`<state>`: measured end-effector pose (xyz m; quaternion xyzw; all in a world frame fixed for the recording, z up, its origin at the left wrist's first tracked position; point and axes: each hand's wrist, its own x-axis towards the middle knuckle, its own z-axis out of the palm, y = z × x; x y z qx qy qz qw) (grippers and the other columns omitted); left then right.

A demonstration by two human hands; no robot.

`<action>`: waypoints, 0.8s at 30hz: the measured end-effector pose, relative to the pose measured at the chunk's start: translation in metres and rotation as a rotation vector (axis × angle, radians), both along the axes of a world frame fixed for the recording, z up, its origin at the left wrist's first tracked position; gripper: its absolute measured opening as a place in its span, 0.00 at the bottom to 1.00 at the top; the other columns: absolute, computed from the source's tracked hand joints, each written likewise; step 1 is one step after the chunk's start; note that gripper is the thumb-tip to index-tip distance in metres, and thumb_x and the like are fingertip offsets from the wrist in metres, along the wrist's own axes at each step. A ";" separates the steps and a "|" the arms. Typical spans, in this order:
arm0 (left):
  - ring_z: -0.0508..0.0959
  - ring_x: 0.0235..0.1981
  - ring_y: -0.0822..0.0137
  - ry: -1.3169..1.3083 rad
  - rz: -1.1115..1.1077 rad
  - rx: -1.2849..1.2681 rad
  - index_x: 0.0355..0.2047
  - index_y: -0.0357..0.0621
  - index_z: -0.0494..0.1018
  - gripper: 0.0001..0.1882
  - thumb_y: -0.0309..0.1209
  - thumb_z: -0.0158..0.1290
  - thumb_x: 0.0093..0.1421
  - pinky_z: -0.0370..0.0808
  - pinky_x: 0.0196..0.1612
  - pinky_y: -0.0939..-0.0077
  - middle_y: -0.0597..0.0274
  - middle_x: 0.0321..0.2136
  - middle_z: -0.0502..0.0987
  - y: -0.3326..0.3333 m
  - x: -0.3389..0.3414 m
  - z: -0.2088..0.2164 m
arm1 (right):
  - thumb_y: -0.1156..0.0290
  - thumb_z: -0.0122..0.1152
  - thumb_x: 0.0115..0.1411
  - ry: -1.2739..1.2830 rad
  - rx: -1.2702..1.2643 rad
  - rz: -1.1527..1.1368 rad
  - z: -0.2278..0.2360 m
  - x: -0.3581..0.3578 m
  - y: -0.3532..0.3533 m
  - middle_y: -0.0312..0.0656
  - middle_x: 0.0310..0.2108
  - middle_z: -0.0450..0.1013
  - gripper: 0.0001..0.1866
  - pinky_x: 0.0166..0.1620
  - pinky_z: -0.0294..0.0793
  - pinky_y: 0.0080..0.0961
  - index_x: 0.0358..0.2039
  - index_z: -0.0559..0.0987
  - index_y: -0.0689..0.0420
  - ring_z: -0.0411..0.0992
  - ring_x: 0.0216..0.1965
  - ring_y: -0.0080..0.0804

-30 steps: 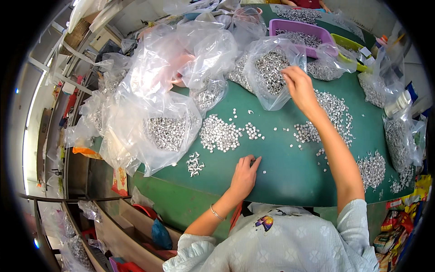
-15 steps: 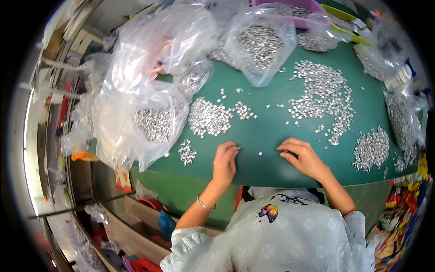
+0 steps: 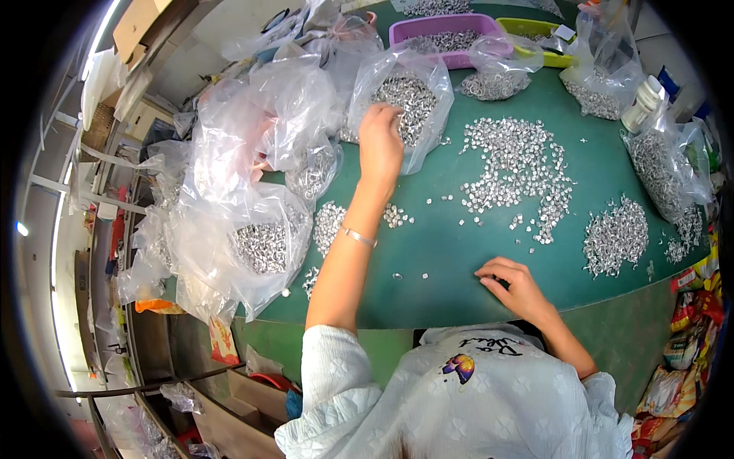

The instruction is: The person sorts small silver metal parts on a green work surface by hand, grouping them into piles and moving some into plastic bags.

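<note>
My left hand [image 3: 381,145] reaches over an open clear plastic bag [image 3: 437,126] filled with small silvery metal pieces [image 3: 413,96]. Its fingers are curled together at the near left side of those pieces, and whatever they hold is too small to make out. Resting at the table's front edge, my right hand [image 3: 520,289] has loosely bent fingers, the thumb apart, and nothing visible in it. Between the hands lie a tiny ring-like piece [image 3: 397,276] and a small metal piece [image 3: 425,276]. My left forearm partly covers a pile of silvery pieces [image 3: 329,226].
A wide scattered pile [image 3: 520,168] spreads across the green table [image 3: 459,306], with a denser pile [image 3: 615,237] to the right. Clear bags [image 3: 260,245] crowd the left; another filled bag [image 3: 661,172] stands right. Purple [image 3: 451,58] and green [image 3: 527,29] trays sit at the back.
My left hand has moved from the table's front edge forward to the open bag. My right hand stays near the front edge. A ring-like piece now lies beside the single small piece.
</note>
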<state>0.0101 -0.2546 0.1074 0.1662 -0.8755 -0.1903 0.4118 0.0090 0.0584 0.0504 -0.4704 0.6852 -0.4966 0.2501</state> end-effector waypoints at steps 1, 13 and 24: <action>0.76 0.41 0.50 -0.055 0.051 -0.183 0.37 0.33 0.75 0.13 0.13 0.51 0.50 0.73 0.46 0.66 0.49 0.41 0.76 -0.005 -0.006 -0.001 | 0.78 0.59 0.57 0.014 -0.007 -0.018 -0.001 0.000 0.004 0.46 0.34 0.75 0.07 0.37 0.74 0.30 0.36 0.79 0.64 0.74 0.34 0.42; 0.74 0.32 0.56 -0.461 -0.008 0.221 0.39 0.37 0.71 0.13 0.20 0.59 0.52 0.72 0.39 0.67 0.53 0.31 0.72 0.107 0.176 -0.060 | 0.81 0.59 0.56 -0.011 -0.013 -0.244 -0.010 -0.009 0.043 0.46 0.31 0.75 0.05 0.36 0.73 0.26 0.34 0.79 0.65 0.74 0.33 0.38; 0.74 0.31 0.57 -0.228 -0.008 0.153 0.30 0.36 0.71 0.04 0.17 0.55 0.54 0.71 0.33 0.68 0.54 0.30 0.75 0.093 0.147 -0.072 | 0.80 0.63 0.52 0.172 -0.102 -0.614 -0.013 -0.031 0.102 0.44 0.33 0.75 0.09 0.41 0.71 0.29 0.35 0.80 0.63 0.73 0.36 0.39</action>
